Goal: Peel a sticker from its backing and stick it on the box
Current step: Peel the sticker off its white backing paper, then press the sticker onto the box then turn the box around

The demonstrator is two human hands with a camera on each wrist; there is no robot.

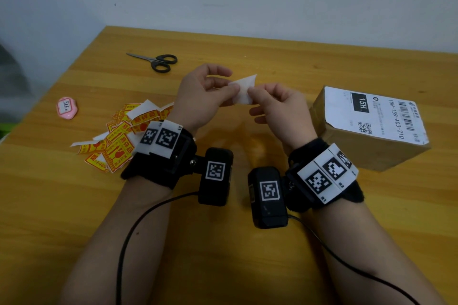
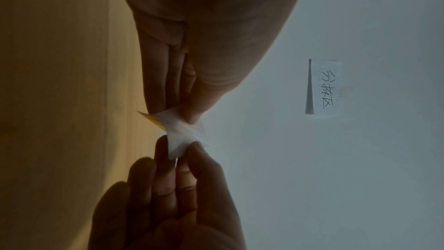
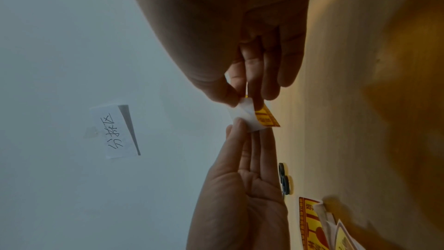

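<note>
Above the middle of the table, both hands hold one sticker with its white backing turned toward me. My left hand pinches its left edge and my right hand pinches its right edge. In the right wrist view the white backing curls away from the yellow and red printed sticker at one corner. The left wrist view shows the white paper stretched between the two pinches. The cardboard box, with a white shipping label on top, stands on the table just right of my right hand.
A pile of yellow and red stickers lies to the left of my left wrist. Black scissors lie at the back of the wooden table, with a pink object at far left. A handwritten note hangs on the wall.
</note>
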